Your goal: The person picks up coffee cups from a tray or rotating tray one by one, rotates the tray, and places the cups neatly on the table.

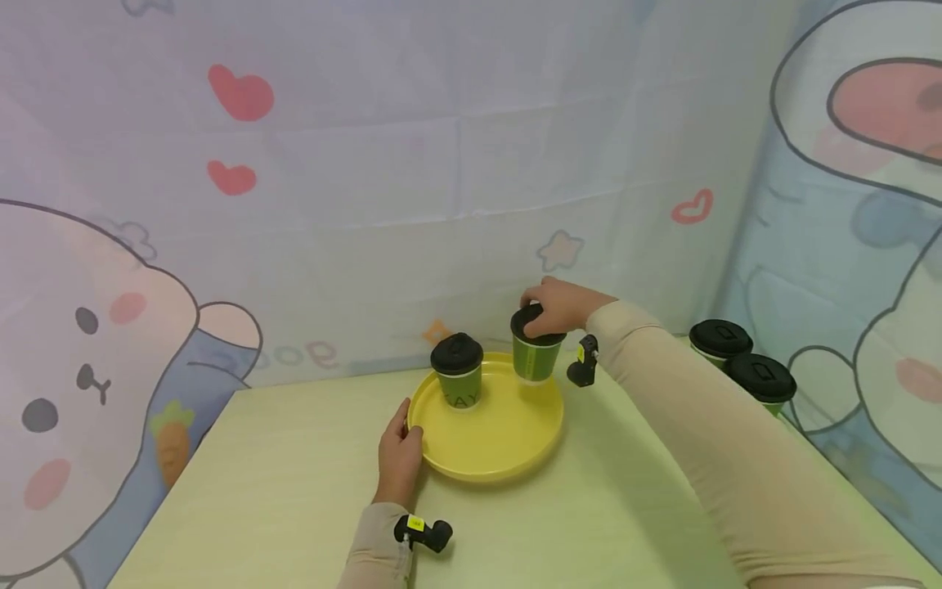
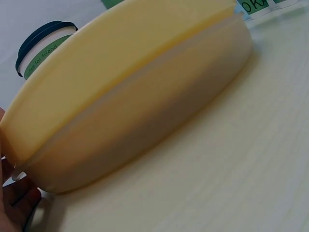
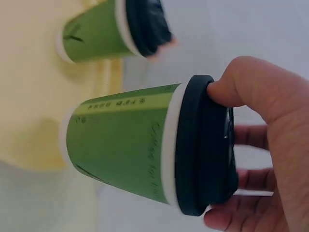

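My right hand grips a green paper coffee cup by its black lid, thumb and fingers on opposite sides of the lid. In the head view that cup is upright over the back right part of a round yellow tray. A second green coffee cup with a black lid stands on the tray's left side. At the tray's left rim, my left hand holds the edge, thumb on top and fingers round the outside. The left wrist view shows the tray's side wall and part of the hand.
Two more lidded coffee cups, one behind and one in front, stand at the table's right edge. A printed cloth hangs behind the pale table. Small black cameras are strapped to both wrists.
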{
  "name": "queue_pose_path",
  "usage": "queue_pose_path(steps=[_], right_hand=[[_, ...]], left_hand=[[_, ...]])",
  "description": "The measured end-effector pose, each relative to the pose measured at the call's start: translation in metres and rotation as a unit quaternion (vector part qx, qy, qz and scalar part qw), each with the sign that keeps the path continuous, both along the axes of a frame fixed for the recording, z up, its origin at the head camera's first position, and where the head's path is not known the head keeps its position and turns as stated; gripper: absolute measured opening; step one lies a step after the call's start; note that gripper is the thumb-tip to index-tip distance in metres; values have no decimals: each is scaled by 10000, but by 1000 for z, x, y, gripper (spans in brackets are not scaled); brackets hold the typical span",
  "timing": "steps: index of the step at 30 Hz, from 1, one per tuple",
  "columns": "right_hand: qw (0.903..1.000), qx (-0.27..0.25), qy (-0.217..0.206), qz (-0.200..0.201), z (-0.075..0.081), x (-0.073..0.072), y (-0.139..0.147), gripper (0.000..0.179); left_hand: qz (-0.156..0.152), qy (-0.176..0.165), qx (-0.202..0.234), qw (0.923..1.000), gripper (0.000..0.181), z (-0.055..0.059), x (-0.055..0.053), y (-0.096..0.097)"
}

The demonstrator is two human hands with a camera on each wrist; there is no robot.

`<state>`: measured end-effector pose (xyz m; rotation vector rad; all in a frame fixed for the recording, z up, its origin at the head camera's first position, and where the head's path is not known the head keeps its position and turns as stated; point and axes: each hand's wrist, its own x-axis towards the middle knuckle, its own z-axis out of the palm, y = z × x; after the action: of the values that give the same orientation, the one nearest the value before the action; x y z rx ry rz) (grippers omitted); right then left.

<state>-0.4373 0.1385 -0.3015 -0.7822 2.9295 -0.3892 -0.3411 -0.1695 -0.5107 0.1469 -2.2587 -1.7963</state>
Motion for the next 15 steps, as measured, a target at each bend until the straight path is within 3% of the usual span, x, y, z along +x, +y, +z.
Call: queue_pose_path(steps=[4, 8, 15], right_hand=[[9983, -20, -225, -541, 22, 2, 23, 50], [9892, -10, -586, -1342, 38, 6, 47, 49], [9751, 255, -684, -2094, 35, 10, 89, 67]], left_hand=[[-17, -6, -15, 10000, 59, -1, 0, -2], [-49, -4, 26, 10000, 59, -1, -1, -2], [-47, -31, 107, 9999, 60, -2, -1, -2]])
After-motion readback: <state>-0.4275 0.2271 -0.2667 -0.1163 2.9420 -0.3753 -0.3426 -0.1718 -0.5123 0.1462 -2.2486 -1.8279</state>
